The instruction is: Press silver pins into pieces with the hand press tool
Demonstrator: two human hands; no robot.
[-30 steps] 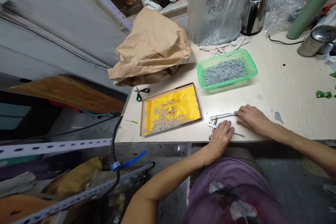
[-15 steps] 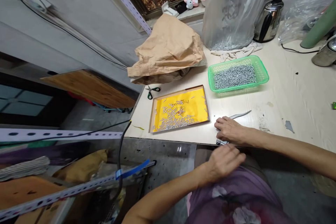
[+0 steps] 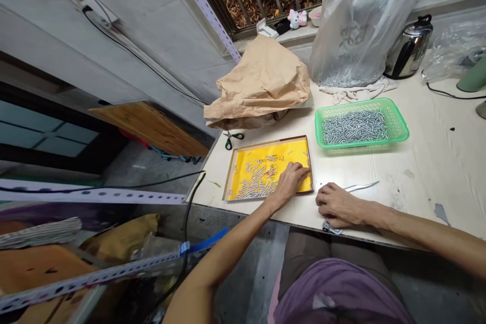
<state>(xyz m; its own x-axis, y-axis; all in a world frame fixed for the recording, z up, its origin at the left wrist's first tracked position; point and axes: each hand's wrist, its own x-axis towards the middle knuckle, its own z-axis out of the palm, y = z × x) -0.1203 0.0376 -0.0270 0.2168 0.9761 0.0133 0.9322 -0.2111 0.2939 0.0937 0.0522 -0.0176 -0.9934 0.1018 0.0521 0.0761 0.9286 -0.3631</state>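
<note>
My left hand point(image 3: 291, 181) is over the right part of a shallow cardboard tray point(image 3: 227, 188) lined in yellow. Its fingers are stretched down and toward the tray's right wall; no held piece shows between them. Small silver metal pins point(image 3: 255, 179) lie scattered in the tray, thickest along the near left. My right hand point(image 3: 336, 205) rests on the table near its front edge, fingers curled, what they hold hidden beneath. A small metal tool end point(image 3: 330, 228) shows under that hand. Beyond its knuckles lies a slim, pointed grey metal piece point(image 3: 362, 186).
A green plastic basket point(image 3: 400, 134) full of similar metal pins stands behind my right hand. Farther back are a crumpled brown paper bag point(image 3: 261, 83), a clear plastic bag point(image 3: 353, 35) and a steel kettle point(image 3: 410, 48). Scissors point(image 3: 232, 139) lie behind the tray.
My left hand has moved from above my lap, beside the right hand, up into the yellow-lined tray. My right hand stays at the table's front edge. The whole view has shifted.
</note>
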